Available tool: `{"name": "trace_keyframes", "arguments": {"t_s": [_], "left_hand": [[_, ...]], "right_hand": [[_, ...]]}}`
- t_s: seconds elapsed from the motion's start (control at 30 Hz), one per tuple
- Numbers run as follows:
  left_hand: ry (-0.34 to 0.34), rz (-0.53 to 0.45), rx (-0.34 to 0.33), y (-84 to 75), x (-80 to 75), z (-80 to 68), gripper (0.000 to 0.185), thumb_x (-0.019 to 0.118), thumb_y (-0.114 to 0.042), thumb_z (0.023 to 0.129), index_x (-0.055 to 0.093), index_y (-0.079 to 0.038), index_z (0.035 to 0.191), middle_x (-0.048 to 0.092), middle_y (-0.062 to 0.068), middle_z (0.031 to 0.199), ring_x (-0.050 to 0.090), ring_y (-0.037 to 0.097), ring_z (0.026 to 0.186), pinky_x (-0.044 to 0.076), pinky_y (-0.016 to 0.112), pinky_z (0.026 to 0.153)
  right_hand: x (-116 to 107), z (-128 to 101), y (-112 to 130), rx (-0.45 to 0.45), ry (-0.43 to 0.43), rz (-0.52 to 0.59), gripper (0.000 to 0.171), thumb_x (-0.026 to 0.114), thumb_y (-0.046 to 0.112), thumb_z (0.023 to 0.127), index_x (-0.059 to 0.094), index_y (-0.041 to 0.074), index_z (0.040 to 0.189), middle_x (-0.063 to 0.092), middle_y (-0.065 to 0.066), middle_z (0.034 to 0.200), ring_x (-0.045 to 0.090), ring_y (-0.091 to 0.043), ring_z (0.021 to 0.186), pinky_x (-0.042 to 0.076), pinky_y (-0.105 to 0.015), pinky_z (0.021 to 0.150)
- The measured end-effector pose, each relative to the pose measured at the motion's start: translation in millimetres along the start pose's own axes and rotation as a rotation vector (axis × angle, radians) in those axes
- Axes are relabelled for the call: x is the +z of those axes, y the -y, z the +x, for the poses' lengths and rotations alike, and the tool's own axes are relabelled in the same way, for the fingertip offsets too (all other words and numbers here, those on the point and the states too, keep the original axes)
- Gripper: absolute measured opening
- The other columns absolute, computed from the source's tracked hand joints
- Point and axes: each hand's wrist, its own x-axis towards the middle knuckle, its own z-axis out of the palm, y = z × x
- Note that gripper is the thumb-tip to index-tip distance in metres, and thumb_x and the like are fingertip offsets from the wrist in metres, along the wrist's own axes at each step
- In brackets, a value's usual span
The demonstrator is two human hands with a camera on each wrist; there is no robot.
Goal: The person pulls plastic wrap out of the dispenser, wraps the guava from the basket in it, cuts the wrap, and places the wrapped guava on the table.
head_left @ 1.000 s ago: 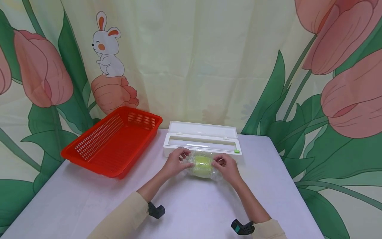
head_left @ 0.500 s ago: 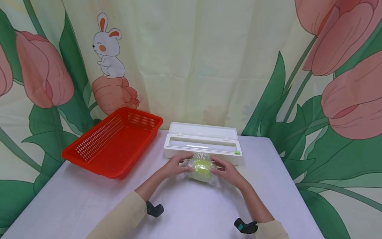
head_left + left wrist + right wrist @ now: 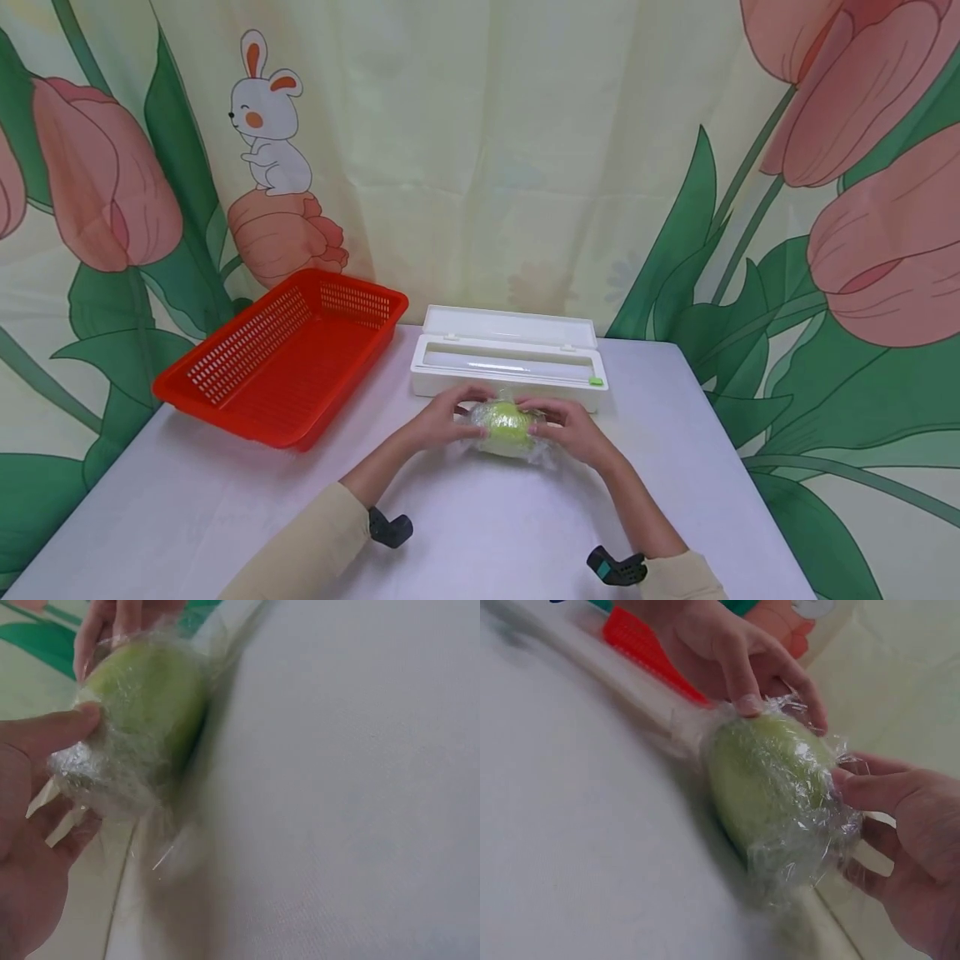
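A green round fruit wrapped in clear cling film [image 3: 507, 424] [image 3: 142, 712] [image 3: 772, 780] lies on the white table [image 3: 480, 533], just in front of the white cling-film dispenser box [image 3: 510, 358]. My left hand [image 3: 444, 417] [image 3: 37, 825] grips the fruit's left end, thumb on the film. My right hand [image 3: 567, 425] [image 3: 900, 840] grips the right end, fingers curled over the bunched film. Loose film trails onto the table below the fruit.
A red slotted plastic basket [image 3: 277, 358] sits at the table's back left. The dispenser's lid stands open against a flower-printed curtain [image 3: 525, 167] behind the table. Bare tabletop lies between my forearms.
Both hands have closed further in over the fruit's ends, pressing the film down; the film tuft that stood up above the fruit is flattened. The fruit stays in place.
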Motion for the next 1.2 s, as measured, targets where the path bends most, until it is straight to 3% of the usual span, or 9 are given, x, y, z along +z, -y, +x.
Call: {"name": "trace_keyframes", "arguments": {"t_s": [0.1,0.27,0.4,0.53,0.67,0.83,1.0,1.2], "left_hand": [[0.066,0.062,0.024,9.7,0.9,3.2,0.066,0.072,-0.023,0.078,0.041,-0.026,0.136,0.048,-0.006,0.135,0.046,0.016,0.124,0.046,0.036,0.093],[0.123,0.135,0.083,9.9,1.9,2.5,0.050,0.064,-0.025,0.085,0.048,-0.030,0.132,0.042,-0.005,0.142,0.038,0.017,0.132,0.038,0.043,0.104],[0.093,0.127,0.128,10.7,3.2,2.2,0.045,0.063,-0.019,0.085,0.053,-0.027,0.128,0.043,0.001,0.141,0.040,0.019,0.131,0.036,0.043,0.105],[0.038,0.113,0.138,11.6,4.7,1.5,0.050,0.065,-0.016,0.084,0.051,-0.024,0.131,0.047,-0.001,0.139,0.044,0.018,0.128,0.039,0.041,0.103],[-0.001,0.083,0.083,12.2,5.0,0.8,0.059,0.068,-0.021,0.082,0.044,-0.024,0.136,0.047,-0.006,0.138,0.044,0.017,0.128,0.039,0.042,0.103],[-0.052,0.011,0.000,15.5,2.2,0.6,0.062,0.070,-0.028,0.079,0.044,-0.024,0.135,0.044,-0.006,0.140,0.038,0.019,0.132,0.033,0.050,0.106],[-0.110,-0.056,-0.039,21.9,-3.1,-1.5,0.064,0.071,-0.027,0.078,0.043,-0.025,0.135,0.048,-0.002,0.137,0.042,0.024,0.128,0.037,0.051,0.103],[-0.127,-0.112,-0.090,25.1,-8.8,-5.8,0.067,0.074,-0.028,0.075,0.042,-0.030,0.134,0.051,-0.003,0.133,0.051,0.020,0.121,0.046,0.038,0.096]], "right_hand": [[-0.3,1.1,-6.9,-0.001,0.001,-0.030,0.031,0.061,0.009,0.086,0.060,0.006,0.117,0.054,-0.012,0.130,0.047,-0.031,0.124,0.039,-0.051,0.100],[0.3,3.2,-13.0,-0.005,-0.032,-0.027,0.034,0.063,0.015,0.085,0.058,0.010,0.118,0.057,-0.010,0.126,0.049,-0.029,0.122,0.041,-0.048,0.099],[2.4,4.2,-12.7,0.018,-0.031,-0.041,0.043,0.061,0.018,0.087,0.050,0.009,0.128,0.053,-0.011,0.131,0.045,-0.031,0.125,0.039,-0.050,0.100],[7.5,4.2,-10.5,0.099,0.009,-0.105,0.051,0.060,0.029,0.088,0.044,0.021,0.136,0.046,-0.005,0.139,0.040,-0.027,0.129,0.035,-0.051,0.104],[13.9,4.5,-11.2,0.145,0.002,-0.177,0.066,0.071,0.037,0.076,0.042,0.032,0.135,0.044,0.000,0.140,0.040,-0.025,0.129,0.032,-0.051,0.106],[17.1,3.9,-14.8,0.150,-0.071,-0.247,0.077,0.078,0.039,0.067,0.043,0.032,0.134,0.048,0.000,0.137,0.045,-0.023,0.125,0.037,-0.047,0.102],[10.8,-0.2,-13.6,0.204,-0.145,-0.219,0.075,0.078,0.038,0.068,0.043,0.033,0.134,0.046,-0.001,0.138,0.046,-0.023,0.122,0.041,-0.045,0.097],[-2.0,-5.4,-5.7,0.209,-0.200,-0.115,0.073,0.077,0.026,0.072,0.042,0.027,0.136,0.040,-0.006,0.143,0.045,-0.030,0.122,0.042,-0.045,0.095]]}}
